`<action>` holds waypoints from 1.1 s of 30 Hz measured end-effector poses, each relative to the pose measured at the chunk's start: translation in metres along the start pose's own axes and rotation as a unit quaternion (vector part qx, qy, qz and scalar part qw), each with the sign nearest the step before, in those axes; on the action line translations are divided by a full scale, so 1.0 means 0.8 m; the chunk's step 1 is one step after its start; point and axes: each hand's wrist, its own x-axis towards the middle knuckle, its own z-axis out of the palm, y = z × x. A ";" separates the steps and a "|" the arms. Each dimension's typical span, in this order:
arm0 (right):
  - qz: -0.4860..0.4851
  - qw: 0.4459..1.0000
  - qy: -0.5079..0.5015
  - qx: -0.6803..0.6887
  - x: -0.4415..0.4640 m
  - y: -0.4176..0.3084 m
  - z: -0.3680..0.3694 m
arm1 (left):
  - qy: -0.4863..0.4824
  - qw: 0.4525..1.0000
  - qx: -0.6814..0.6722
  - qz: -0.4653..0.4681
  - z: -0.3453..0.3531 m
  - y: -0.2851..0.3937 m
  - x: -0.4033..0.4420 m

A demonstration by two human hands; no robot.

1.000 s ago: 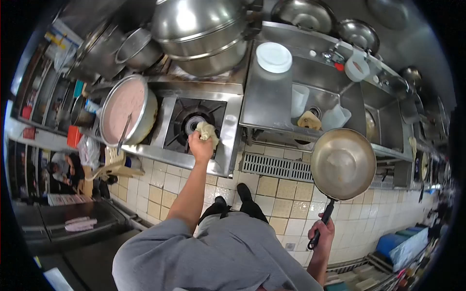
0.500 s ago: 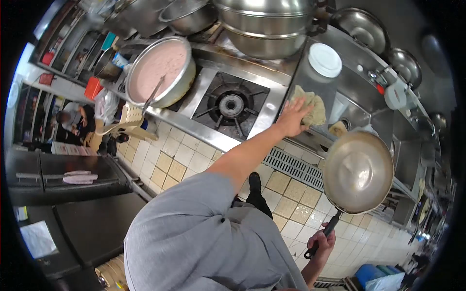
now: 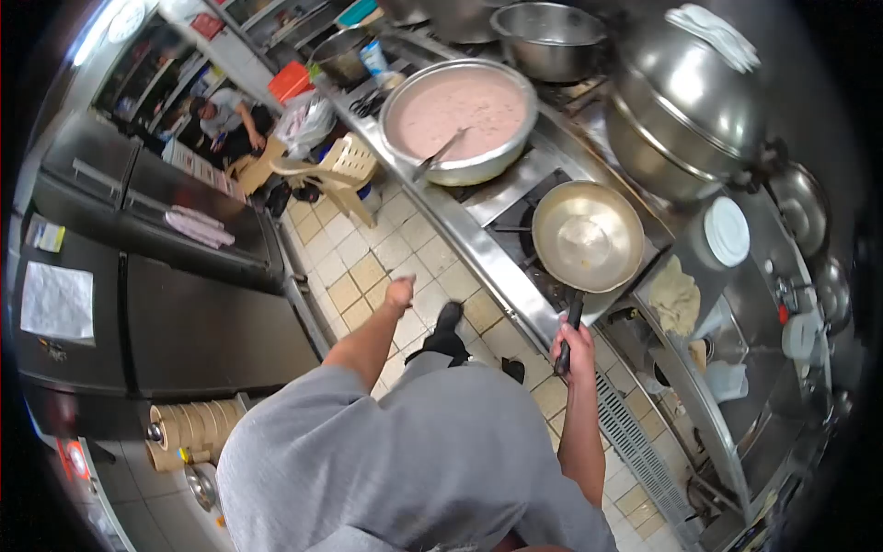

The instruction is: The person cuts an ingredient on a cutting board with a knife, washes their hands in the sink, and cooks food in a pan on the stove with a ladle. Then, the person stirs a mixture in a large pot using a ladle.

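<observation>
My right hand (image 3: 575, 350) grips the black handle of a frying pan (image 3: 589, 235). The pan is over the front gas burner (image 3: 524, 230) and hides most of it; whether it rests on the grate I cannot tell. Over the tiled floor, away from any object, hangs my left hand (image 3: 400, 293), its fingers curled in with nothing visible in them. A crumpled yellowish cloth (image 3: 674, 296) lies on the steel counter to the right of the stove. Left of the pan stands a large pot of pinkish mixture (image 3: 460, 115) with a ladle handle (image 3: 441, 154) leaning out of it.
A big domed steamer (image 3: 685, 110) stands behind the pan, and a metal bowl (image 3: 550, 41) behind the pot. White lids (image 3: 727, 230) sit near the sink. A beige plastic chair (image 3: 336, 175) and dark fridges (image 3: 202, 313) are at left; another person (image 3: 230, 120) sits farther back.
My left hand has let go of the cloth and drawn back left over the floor. My right hand has brought the pan from beside the sink to above the burner. The view has turned left.
</observation>
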 end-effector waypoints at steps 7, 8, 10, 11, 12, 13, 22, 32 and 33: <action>-0.077 0.845 0.105 -0.519 0.077 0.007 0.007 | -0.084 0.955 -0.283 -0.038 -0.050 0.136 0.164; -0.029 0.772 0.235 -0.590 0.057 -0.033 0.080 | -0.084 0.952 -0.292 -0.042 -0.053 0.154 0.205; -0.142 0.743 0.287 -0.587 0.077 -0.047 0.065 | -0.092 0.934 -0.342 -0.057 -0.055 0.179 0.281; -0.224 0.697 0.297 -0.613 0.085 -0.065 0.130 | -0.095 0.931 -0.344 -0.072 -0.061 0.190 0.299; -0.248 0.686 0.250 -0.637 0.099 -0.088 0.224 | -0.107 0.925 -0.356 -0.081 -0.067 0.212 0.315; -0.272 0.673 0.206 -0.656 0.124 -0.105 0.319 | -0.121 0.918 -0.366 -0.087 -0.069 0.236 0.335; -0.151 0.547 -0.090 -0.818 0.333 -0.110 0.563 | -0.242 0.881 -0.305 -0.267 -0.047 0.256 0.396; -0.425 0.610 0.098 -0.661 0.265 -0.189 0.585 | -0.185 0.811 -0.450 -0.324 -0.037 0.236 0.429; -0.427 0.608 0.103 -0.661 0.258 -0.190 0.586 | -0.189 0.812 -0.448 -0.322 -0.034 0.238 0.427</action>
